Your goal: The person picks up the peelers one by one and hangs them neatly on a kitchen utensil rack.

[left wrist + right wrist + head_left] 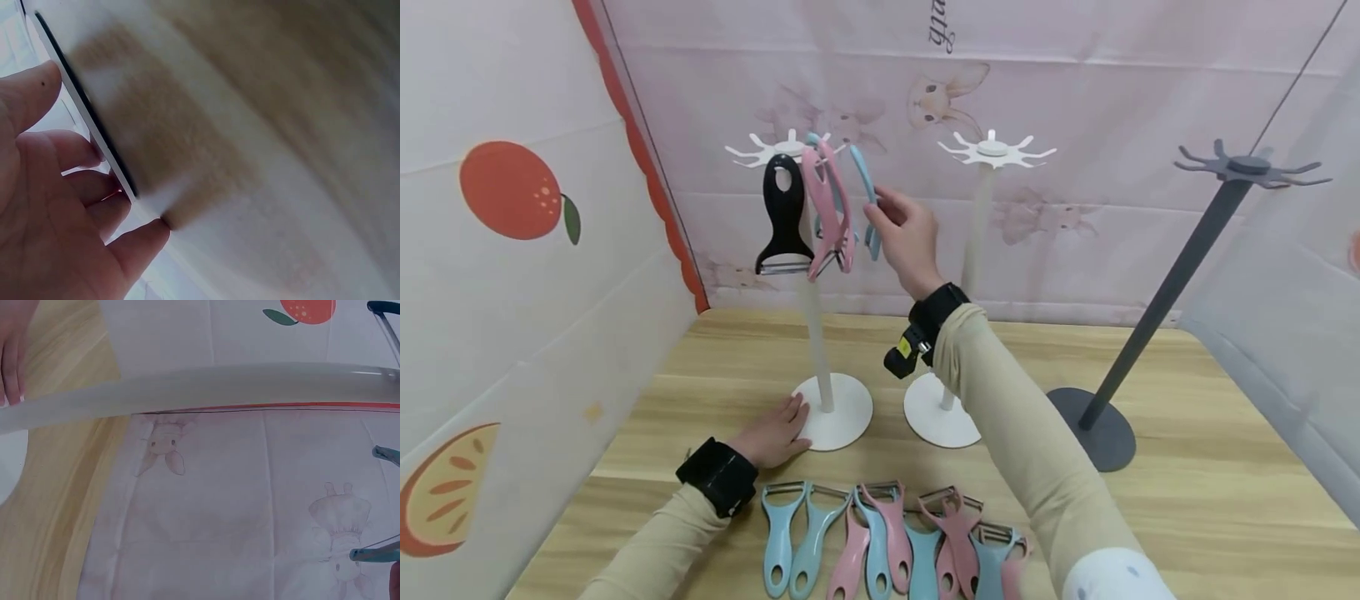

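Observation:
My right hand (pixel 906 233) pinches a blue peeler (pixel 863 171) between thumb and fingers, just right of the white stand's hook rack (pixel 760 154). A black peeler (pixel 784 212) and pink peelers (pixel 827 208) hang from that rack, with some blue showing behind them. In the right wrist view, only the end of the held peeler (pixel 374 554) shows at the right edge. My left hand (pixel 778 433) rests with extended fingers on the left rim of that stand's round base (pixel 842 421). The left wrist view shows my left fingers (pixel 140 247) close up against the base's edge.
Blue and pink peelers (pixel 781 537) lie in a row along the table's front. A second white stand (pixel 992 152) stands to the right, its pole behind my right wrist. Farther right, a dark grey stand (pixel 1168 292) leans in view. Printed cloth walls (pixel 1075 100) enclose the wooden table (pixel 1217 467).

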Demonstrator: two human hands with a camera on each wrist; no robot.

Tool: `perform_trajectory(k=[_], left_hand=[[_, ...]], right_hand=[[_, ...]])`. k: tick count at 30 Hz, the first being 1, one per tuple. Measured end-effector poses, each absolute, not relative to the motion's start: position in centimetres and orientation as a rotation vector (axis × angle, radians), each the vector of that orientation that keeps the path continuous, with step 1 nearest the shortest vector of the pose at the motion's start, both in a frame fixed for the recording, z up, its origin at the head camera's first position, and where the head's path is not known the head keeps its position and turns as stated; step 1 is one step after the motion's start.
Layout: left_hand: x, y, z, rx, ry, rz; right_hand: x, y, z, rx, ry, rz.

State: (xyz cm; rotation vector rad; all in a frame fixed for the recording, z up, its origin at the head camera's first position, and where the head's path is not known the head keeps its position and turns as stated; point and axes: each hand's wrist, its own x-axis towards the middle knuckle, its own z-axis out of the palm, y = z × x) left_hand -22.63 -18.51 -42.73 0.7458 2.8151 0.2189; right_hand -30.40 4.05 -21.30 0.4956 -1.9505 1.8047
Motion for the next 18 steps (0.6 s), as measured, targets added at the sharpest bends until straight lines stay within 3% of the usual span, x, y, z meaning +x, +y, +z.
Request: perform_trajectory(k=[18], left_hand=[[-22.7,-18.6,-43.5,0.75,2.841,0.239]], right_hand=[[-33.2,1.8,-18.3,0.828,-1.982,1.84]])
